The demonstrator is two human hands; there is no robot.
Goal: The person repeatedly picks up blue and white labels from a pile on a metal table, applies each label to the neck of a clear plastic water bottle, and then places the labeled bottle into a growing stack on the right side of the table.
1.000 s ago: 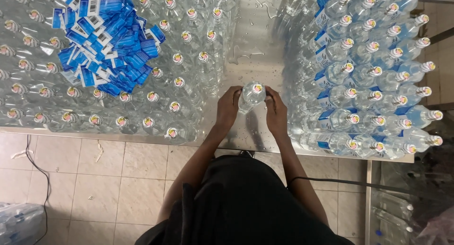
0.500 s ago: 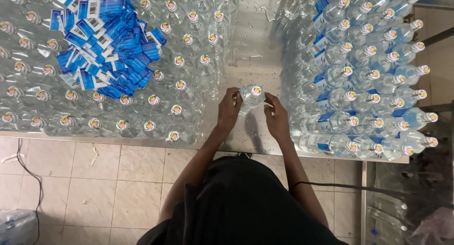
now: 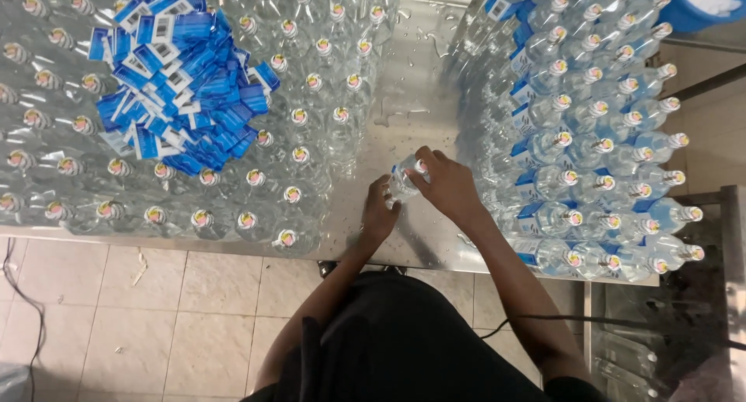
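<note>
At frame centre, both hands grip one clear bottle (image 3: 403, 180): left hand (image 3: 379, 212) curled round its side, right hand (image 3: 447, 183) fingers closed over its cap

A small bottling or packing workroom is shown. A wet steel bench (image 3: 412, 83) is crowded with capped clear bottles (image 3: 311, 138) at 9 o'clock, blue-labelled bottles (image 3: 590, 153) at 3 o'clock, and a heap of loose blue labels (image 3: 183, 83) at 10 o'clock. A tiled floor (image 3: 194, 316) is seen below.

floor (image 3: 194, 309): beige tiles | table (image 3: 412, 76): wet steel | cable (image 3: 19, 293): black
</note>
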